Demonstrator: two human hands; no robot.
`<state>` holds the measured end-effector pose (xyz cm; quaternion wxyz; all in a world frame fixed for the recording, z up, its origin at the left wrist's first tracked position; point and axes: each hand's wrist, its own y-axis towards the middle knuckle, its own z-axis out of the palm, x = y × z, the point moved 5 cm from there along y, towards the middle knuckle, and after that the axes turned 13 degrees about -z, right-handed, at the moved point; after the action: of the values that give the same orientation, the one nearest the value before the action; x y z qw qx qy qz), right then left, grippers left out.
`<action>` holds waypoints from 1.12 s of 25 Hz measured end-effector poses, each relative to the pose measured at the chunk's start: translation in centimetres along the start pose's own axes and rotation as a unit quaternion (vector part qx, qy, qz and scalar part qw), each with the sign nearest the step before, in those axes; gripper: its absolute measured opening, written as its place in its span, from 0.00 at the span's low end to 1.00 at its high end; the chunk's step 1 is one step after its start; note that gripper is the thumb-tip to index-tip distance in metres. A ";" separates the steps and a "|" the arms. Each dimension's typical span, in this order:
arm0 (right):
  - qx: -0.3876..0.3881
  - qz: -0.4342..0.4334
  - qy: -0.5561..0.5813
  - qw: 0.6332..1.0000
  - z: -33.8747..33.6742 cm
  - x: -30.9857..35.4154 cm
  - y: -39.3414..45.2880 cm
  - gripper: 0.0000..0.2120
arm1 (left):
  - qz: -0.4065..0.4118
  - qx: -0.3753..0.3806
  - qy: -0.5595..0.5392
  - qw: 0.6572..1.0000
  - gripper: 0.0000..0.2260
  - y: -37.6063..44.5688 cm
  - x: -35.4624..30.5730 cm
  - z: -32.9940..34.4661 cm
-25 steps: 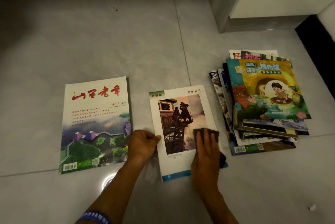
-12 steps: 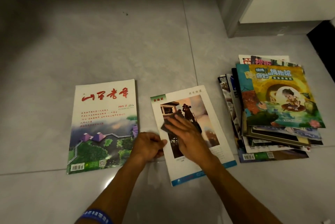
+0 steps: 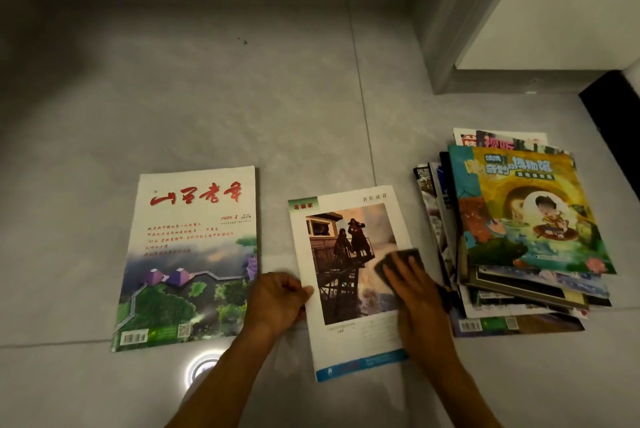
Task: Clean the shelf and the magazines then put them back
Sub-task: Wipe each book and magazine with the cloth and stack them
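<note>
A white magazine [image 3: 349,341] with a dark picture of two figures lies flat on the grey tiled floor in front of me. My right hand [image 3: 415,292] presses a dark cloth [image 3: 398,259] flat onto its right side with straight fingers. My left hand [image 3: 277,303] pinches the magazine's left edge, fingers curled. To the left lies a second magazine [image 3: 190,254] with red characters and a green landscape. On the right stands a stack of several magazines [image 3: 519,237], topped by a yellow cartoon cover.
A grey and white cabinet or wall corner [image 3: 485,29] rises at the back right. A black edge [image 3: 616,122] runs along the far right. A bright lamp reflection [image 3: 201,367] shines on the floor tile by my left forearm.
My right hand has swept the cloth from the picture's left-middle across to the magazine's right side. My left hand has stayed on the left edge.
</note>
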<state>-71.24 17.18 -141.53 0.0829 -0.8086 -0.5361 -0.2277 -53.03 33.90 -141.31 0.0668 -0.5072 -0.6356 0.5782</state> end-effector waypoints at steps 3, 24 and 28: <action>0.004 -0.009 -0.087 0.996 1.3 2.6 -3.4 0.37 | 0.021 0.002 0.048 0.999 0.07 0.2 -1.0 -0.4; -0.062 0.220 0.566 0.792 -14.0 10.1 8.2 0.17 | 0.212 0.035 -0.308 0.927 0.22 -10.4 -9.8 -3.7; -0.013 0.206 0.644 0.736 -15.0 8.9 6.6 0.26 | 0.104 0.199 -0.338 0.914 0.29 -9.1 -8.5 -5.0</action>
<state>-66.57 16.13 -123.47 0.4431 -0.5602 -0.1714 -0.6786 -50.83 32.77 -128.18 -0.1130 -0.3207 -0.4357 0.8334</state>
